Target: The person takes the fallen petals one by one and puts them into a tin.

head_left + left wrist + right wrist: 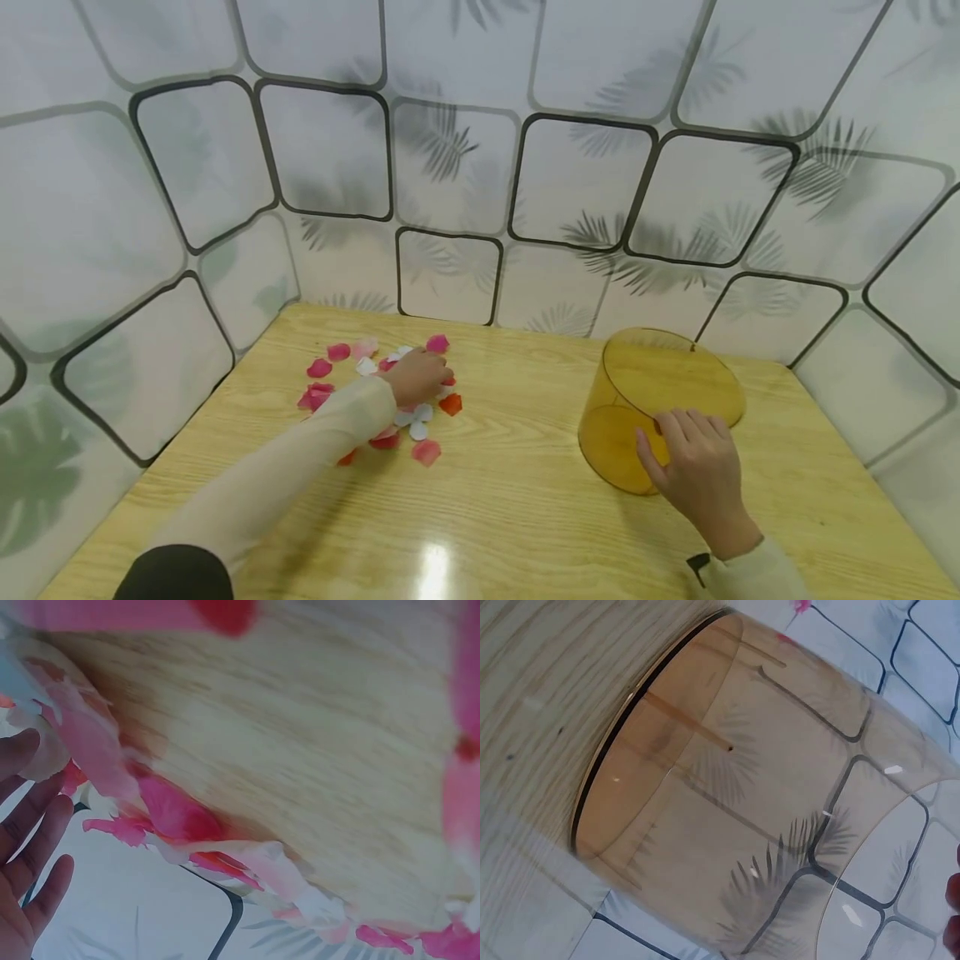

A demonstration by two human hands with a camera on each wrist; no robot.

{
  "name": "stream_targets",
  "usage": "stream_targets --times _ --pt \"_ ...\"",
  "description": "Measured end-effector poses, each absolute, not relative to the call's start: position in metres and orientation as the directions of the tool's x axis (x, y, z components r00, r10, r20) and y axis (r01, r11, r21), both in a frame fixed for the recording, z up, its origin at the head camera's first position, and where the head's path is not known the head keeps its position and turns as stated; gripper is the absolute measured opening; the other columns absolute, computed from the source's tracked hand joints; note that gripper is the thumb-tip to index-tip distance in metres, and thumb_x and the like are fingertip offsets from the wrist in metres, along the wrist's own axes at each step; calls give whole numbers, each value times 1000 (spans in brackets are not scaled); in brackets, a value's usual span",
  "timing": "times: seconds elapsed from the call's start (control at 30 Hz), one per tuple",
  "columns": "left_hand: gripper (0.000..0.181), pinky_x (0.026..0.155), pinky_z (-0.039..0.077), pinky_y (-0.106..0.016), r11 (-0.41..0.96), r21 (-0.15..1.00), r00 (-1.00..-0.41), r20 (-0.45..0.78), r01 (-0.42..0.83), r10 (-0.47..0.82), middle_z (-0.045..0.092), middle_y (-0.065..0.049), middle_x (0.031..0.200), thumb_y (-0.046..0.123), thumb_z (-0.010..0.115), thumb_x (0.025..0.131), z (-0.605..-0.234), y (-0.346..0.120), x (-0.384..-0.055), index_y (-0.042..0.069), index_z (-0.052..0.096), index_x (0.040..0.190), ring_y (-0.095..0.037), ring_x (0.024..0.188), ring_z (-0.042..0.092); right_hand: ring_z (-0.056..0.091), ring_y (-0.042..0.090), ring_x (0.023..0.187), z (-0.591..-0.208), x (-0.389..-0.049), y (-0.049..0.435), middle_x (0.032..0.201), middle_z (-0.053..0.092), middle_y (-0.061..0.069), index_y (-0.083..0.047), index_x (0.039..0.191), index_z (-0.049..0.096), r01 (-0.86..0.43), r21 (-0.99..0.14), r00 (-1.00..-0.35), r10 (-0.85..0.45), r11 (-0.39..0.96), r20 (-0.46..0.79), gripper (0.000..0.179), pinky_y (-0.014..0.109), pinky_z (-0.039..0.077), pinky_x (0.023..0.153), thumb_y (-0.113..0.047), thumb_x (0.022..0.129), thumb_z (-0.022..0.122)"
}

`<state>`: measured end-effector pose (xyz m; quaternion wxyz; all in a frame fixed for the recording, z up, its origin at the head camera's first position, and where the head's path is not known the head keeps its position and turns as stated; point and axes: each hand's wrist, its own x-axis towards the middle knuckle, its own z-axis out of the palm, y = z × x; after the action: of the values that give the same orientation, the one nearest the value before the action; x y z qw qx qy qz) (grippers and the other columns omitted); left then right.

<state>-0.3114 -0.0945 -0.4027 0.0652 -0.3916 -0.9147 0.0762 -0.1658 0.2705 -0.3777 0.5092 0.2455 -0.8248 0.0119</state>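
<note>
On the left of the table lies a loose spread of flower petals, pink (427, 452), white (417, 422) and orange-red (451, 404). My left hand (416, 377) reaches down among them. In the left wrist view its fingers (46, 825) are spread and fairly straight, close to a pale petal (46, 754); no firm hold shows. On the right stands a see-through amber cylindrical container (611, 392), its open top facing up. My right hand (697, 467) holds its near rim, fingers hooked over the edge and thumb outside. Only the fingertips (952, 892) show in the right wrist view.
The wooden table (510, 500) ends against patterned curtain-like walls (450, 175) at the back and both sides. Bare wood lies between the petals and the amber container. A dark round thing (176, 573) is on the left sleeve at the front.
</note>
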Motion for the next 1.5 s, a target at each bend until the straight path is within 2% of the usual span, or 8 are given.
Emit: stream_targets --times 0.13,0.3,0.4,0.77,0.97,1.2,1.37,1.5 --pt "16 71 46 -33 684 -199 -682 90 702 726 65 -1 76 26 65 87 -406 -90 -313 13 65 78 -18 72 60 49 29 52 -376 -162 268 59 55 12 -1 69 54 -370 212 -406 -362 905 839 50 40 36 52 -41 94 38" --pt "12 72 48 -34 680 -210 -677 101 702 729 67 -2 78 22 67 86 -409 -86 -316 13 66 79 -18 73 62 55 35 62 -376 -156 262 70 60 16 -1 82 61 -282 192 -507 -316 940 802 56 48 41 58 -48 94 34" --pt "8 73 49 -34 678 -228 -677 95 699 730 68 -2 79 19 68 85 -409 -85 -316 13 67 80 -18 75 62 53 36 65 -378 -154 259 73 58 17 -2 87 62 -250 188 -533 -297 950 792 56 49 39 59 -49 93 33" --pt "5 75 50 -34 662 -302 -651 152 686 744 66 -1 77 15 68 84 -388 -80 -311 14 67 79 -18 74 63 49 34 62 -383 -159 254 71 52 15 -1 86 60 -243 207 -487 -304 948 819 52 48 36 58 -47 91 36" --pt "19 69 45 -32 710 -127 -658 291 693 694 61 3 68 13 66 86 -349 -55 -309 15 62 68 -12 64 55 47 35 61 -384 -160 252 70 51 15 0 83 59 -251 185 -448 -284 950 848 51 48 35 58 -46 90 38" --pt "8 76 47 -32 704 75 -645 477 706 597 71 4 79 25 70 83 -302 -11 -301 17 72 81 -10 71 62 47 35 61 -386 -163 252 69 50 15 0 82 58 -248 177 -424 -271 952 864 50 48 34 58 -44 89 38" --pt "9 82 46 -33 676 114 -619 533 728 577 71 4 83 26 68 85 -278 25 -286 19 73 87 -10 74 62 47 35 61 -387 -163 252 70 51 15 0 83 58 -249 170 -424 -265 953 866 50 49 34 58 -44 90 38" --pt "12 89 44 -34 658 79 -592 527 749 610 71 7 85 29 65 87 -266 56 -277 21 73 90 -8 78 62 47 35 61 -387 -162 252 70 51 16 0 82 58 -248 167 -422 -262 954 868 49 49 34 59 -44 90 38"
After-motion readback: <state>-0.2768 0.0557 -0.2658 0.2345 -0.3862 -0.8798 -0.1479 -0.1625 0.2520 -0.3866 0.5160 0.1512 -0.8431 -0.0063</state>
